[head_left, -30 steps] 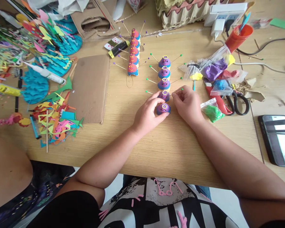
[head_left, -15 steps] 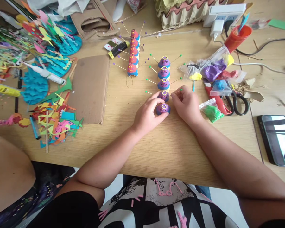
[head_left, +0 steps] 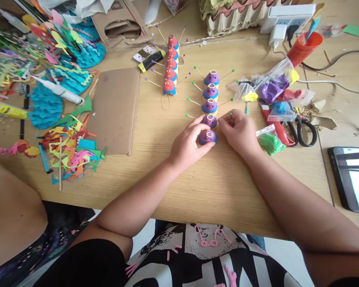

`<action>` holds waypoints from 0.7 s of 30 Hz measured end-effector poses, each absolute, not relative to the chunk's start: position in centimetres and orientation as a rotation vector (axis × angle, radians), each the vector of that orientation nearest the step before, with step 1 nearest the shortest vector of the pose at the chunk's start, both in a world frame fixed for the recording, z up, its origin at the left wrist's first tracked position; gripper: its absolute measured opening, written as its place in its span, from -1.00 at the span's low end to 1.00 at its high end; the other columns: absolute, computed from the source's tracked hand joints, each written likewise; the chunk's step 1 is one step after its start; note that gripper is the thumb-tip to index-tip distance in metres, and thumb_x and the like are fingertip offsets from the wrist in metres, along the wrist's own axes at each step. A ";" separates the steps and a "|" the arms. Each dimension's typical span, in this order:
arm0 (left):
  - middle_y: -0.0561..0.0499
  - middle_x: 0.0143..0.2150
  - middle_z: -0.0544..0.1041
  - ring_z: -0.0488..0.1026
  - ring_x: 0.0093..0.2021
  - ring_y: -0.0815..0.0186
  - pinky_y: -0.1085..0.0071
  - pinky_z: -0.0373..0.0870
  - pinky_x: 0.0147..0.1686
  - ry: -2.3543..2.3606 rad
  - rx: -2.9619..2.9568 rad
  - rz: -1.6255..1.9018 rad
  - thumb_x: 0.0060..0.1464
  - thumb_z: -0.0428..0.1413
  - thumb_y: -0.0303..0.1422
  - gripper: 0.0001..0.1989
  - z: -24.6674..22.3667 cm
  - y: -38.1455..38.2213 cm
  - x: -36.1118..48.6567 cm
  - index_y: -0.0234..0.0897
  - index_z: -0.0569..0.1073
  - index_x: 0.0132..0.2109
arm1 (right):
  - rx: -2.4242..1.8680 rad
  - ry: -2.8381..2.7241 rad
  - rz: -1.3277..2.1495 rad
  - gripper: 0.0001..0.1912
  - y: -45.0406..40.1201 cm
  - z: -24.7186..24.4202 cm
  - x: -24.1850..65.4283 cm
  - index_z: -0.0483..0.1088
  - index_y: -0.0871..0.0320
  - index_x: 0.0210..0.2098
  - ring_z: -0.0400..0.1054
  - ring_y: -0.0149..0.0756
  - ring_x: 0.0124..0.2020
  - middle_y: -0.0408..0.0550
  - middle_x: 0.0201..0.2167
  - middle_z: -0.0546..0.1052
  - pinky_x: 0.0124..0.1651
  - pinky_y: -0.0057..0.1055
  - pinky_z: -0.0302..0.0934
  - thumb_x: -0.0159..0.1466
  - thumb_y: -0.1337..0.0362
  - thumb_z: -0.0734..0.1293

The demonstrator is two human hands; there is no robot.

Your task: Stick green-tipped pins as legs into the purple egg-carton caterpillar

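A purple and blue egg-carton caterpillar [head_left: 210, 92] lies lengthwise on the table, with faces and yellow rings on its humps. Thin sticks with green tips stand out from its sides. My left hand [head_left: 187, 145] curves around the near end, thumb and fingers gripping the nearest humps. Close against the right side, my right hand [head_left: 239, 127] pinches a thin green-tipped stick [head_left: 228, 114] at the fourth hump. Whether the stick's inner end is inside the hump cannot be made out. Farther back on the left sits a red and blue caterpillar [head_left: 169, 71] with purple-tipped sticks.
Left of the caterpillars lie a cardboard sheet [head_left: 113, 111], paper scraps [head_left: 74, 155] and a glue tube [head_left: 60, 91]. On the right are bags of coloured clay [head_left: 271, 91], scissors [head_left: 305, 131], an orange cup [head_left: 305, 48] and a phone [head_left: 353, 179]. Another person's arm [head_left: 14, 191] rests at left.
The whole view has shifted a little, so things sit slightly farther right. Both hands keep nearly the same hold, the right still pinching the stick beside the caterpillar.
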State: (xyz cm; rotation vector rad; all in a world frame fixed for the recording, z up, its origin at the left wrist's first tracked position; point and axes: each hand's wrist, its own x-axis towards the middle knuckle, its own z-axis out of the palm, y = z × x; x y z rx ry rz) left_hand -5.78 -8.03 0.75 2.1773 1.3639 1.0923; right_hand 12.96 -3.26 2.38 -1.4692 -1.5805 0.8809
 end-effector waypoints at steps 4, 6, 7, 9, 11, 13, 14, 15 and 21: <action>-0.27 0.42 0.48 0.53 0.37 0.03 0.13 0.61 0.25 1.361 2.203 1.080 0.15 0.38 -0.44 -0.60 0.6 -8.1 -5.8 -0.23 0.48 0.10 | -1.464 -1.563 0.894 -0.88 -3.3 2.7 13.0 0.39 0.12 -0.42 0.28 -0.40 -0.50 -0.16 -0.52 0.49 -0.41 -0.40 0.11 0.24 0.40 0.38; -0.28 0.44 0.46 0.51 0.39 0.02 0.11 0.59 0.29 1.358 2.215 1.072 0.16 0.37 -0.43 -0.58 0.6 -8.1 -5.9 -0.23 0.46 0.12 | -1.462 -1.570 0.888 -0.89 -3.4 2.8 13.0 0.41 0.12 -0.41 0.28 -0.41 -0.51 -0.16 -0.53 0.50 -0.41 -0.40 0.11 0.24 0.39 0.39; -0.29 0.45 0.45 0.50 0.40 0.01 0.09 0.59 0.30 1.355 2.217 1.065 0.17 0.37 -0.43 -0.57 0.6 -8.1 -5.9 -0.23 0.45 0.14 | -1.458 -1.574 0.886 -0.90 -3.5 2.8 13.0 0.41 0.12 -0.40 0.28 -0.41 -0.51 -0.17 -0.52 0.50 -0.41 -0.41 0.11 0.24 0.39 0.39; -0.29 0.46 0.44 0.48 0.42 0.00 0.05 0.57 0.34 1.352 2.212 1.045 0.20 0.36 -0.41 -0.55 0.6 -8.1 -6.0 -0.22 0.43 0.18 | -1.444 -1.573 0.896 -0.92 -3.5 2.9 13.0 0.42 0.13 -0.37 0.29 -0.41 -0.50 -0.17 -0.51 0.51 -0.40 -0.41 0.13 0.24 0.39 0.40; -0.28 0.47 0.42 0.45 0.44 0.00 0.01 0.55 0.37 1.349 2.196 1.030 0.23 0.35 -0.39 -0.52 0.7 -8.1 -6.0 -0.20 0.40 0.22 | -1.439 -1.562 0.916 -0.94 -3.6 2.9 13.0 0.44 0.13 -0.33 0.30 -0.41 -0.50 -0.17 -0.51 0.51 -0.40 -0.41 0.13 0.23 0.39 0.40; -0.26 0.49 0.41 0.44 0.45 0.00 -0.01 0.55 0.37 1.348 2.180 1.022 0.24 0.34 -0.38 -0.49 0.8 -8.1 -6.1 -0.17 0.37 0.26 | -1.446 -1.553 0.925 -0.92 -3.5 2.9 13.1 0.45 0.13 -0.27 0.29 -0.41 -0.50 -0.20 -0.53 0.48 -0.40 -0.40 0.12 0.23 0.39 0.40; -0.25 0.49 0.40 0.44 0.46 0.01 -0.02 0.55 0.37 1.347 2.176 1.025 0.25 0.34 -0.38 -0.48 0.8 -8.1 -6.1 -0.16 0.36 0.27 | -1.451 -1.551 0.928 -0.90 -3.5 2.9 13.1 0.46 0.13 -0.24 0.27 -0.41 -0.51 -0.21 -0.53 0.46 -0.40 -0.40 0.11 0.23 0.39 0.40; -0.25 0.49 0.40 0.44 0.45 0.01 -0.02 0.56 0.36 1.347 2.175 1.032 0.24 0.34 -0.38 -0.46 0.9 -8.1 -6.1 -0.15 0.35 0.28 | -1.456 -1.550 0.932 -0.87 -3.5 2.9 13.1 0.46 0.12 -0.21 0.25 -0.42 -0.52 -0.23 -0.54 0.45 -0.40 -0.40 0.10 0.23 0.38 0.40; -0.25 0.44 0.40 0.59 0.20 0.08 0.21 0.69 -0.05 1.393 2.205 1.135 0.19 0.39 -0.31 -0.40 1.2 -8.7 -5.9 -0.17 0.30 0.27 | -1.393 -1.471 1.010 -0.68 -3.6 2.6 13.3 0.34 0.06 -0.01 0.19 -0.42 -0.56 -0.28 -0.52 0.42 -0.42 -0.38 0.07 0.25 0.30 0.39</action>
